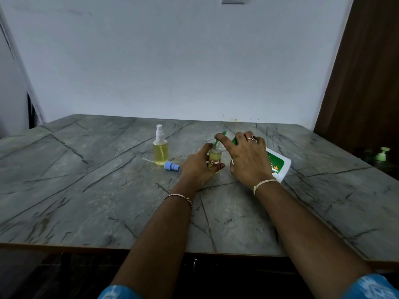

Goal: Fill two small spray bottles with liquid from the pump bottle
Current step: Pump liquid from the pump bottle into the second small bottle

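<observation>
Centrally on the grey veined worktop (108, 190), the left hand (197, 167) is gripping a small clear spray bottle of yellow liquid (214, 157), the right hand (248, 160) clasping a tilted white pump bottle (279, 165).

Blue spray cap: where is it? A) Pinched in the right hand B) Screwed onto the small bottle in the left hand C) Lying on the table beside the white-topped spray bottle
C: the blue spray cap lies on the table beside the white-topped spray bottle; the left hand holds the uncapped small bottle, the right hand the pump bottle.
</observation>
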The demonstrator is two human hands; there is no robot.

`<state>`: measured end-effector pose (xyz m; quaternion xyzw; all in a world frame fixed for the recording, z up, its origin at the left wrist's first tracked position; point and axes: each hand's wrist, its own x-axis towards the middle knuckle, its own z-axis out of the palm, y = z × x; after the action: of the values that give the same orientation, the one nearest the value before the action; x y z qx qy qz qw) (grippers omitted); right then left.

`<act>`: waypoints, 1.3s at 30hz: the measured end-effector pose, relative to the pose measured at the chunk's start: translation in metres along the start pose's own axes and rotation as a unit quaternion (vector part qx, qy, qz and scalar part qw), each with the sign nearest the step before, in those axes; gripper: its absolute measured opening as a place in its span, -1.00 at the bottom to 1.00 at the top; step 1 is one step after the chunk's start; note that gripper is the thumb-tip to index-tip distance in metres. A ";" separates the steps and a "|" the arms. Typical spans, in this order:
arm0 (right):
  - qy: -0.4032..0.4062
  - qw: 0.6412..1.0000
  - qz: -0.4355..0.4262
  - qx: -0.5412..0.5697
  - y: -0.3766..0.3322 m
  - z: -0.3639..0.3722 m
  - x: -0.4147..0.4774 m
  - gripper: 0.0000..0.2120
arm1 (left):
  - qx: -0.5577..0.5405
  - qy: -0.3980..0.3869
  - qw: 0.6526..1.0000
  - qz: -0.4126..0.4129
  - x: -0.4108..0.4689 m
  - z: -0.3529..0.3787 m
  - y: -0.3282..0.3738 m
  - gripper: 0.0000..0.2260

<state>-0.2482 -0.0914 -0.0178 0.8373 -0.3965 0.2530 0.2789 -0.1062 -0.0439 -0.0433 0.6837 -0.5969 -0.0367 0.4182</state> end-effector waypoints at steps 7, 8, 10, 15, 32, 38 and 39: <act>0.000 1.000 0.007 0.009 -0.004 0.000 0.002 -0.27 | 0.006 -0.003 1.000 -0.002 0.000 0.000 0.000 -0.42; 0.000 1.000 0.005 0.009 -0.004 0.000 0.002 -0.27 | 0.005 -0.002 1.000 -0.002 0.000 0.000 0.001 -0.42; 0.000 1.000 0.003 0.007 -0.002 0.000 0.001 -0.25 | 0.002 0.000 1.000 0.000 0.000 0.000 0.001 -0.44; 0.002 1.000 -0.005 0.004 0.002 0.001 -0.002 -0.22 | 0.004 -0.001 1.000 0.005 0.000 0.000 0.001 -0.44; 0.000 1.000 -0.004 0.018 -0.001 -0.002 0.002 -0.28 | 0.008 0.008 1.000 0.009 -0.001 -0.001 0.003 -0.44; 0.002 1.000 -0.011 0.009 0.002 -0.001 -0.001 -0.26 | 0.015 0.005 1.000 -0.001 0.000 0.000 0.001 -0.42; 0.002 1.000 -0.010 0.008 0.002 -0.002 0.000 -0.26 | 0.016 0.006 1.000 0.000 0.000 0.000 0.001 -0.42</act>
<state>-0.2506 -0.0912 -0.0162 0.8430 -0.3856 0.2549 0.2750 -0.1072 -0.0438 -0.0426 0.6903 -0.5954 -0.0230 0.4105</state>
